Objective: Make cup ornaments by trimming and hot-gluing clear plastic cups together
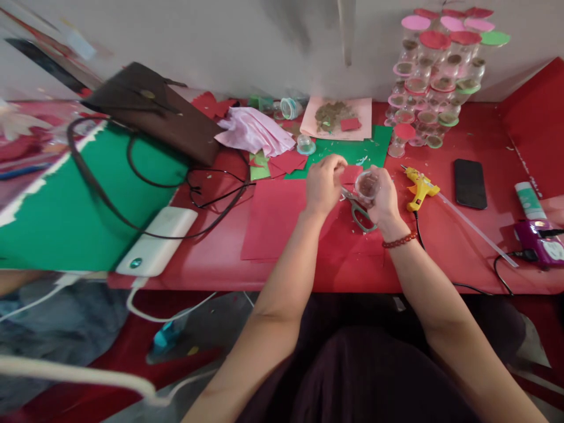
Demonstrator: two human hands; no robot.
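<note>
My right hand (383,192) is wrapped round a small clear plastic container (367,185), tilted so its round end faces me, with something brownish inside. To its left, my left hand (325,183) has its fingers curled together at the tips; what they hold, if anything, is too small to make out. A small red paper piece (352,174) shows between the two hands. Below them lie scissors (363,220) with grey-green handles, partly covered by the right hand. Under both hands a large red paper sheet (277,217) is spread on the table.
Stacked clear containers with coloured discs (434,82) stand at the back right. A yellow glue gun (420,187) with a long glue stick and a black phone (470,184) lie right. Left are a power bank (157,242), cables and a brown bag (154,111). Brown grains (332,114) lie behind.
</note>
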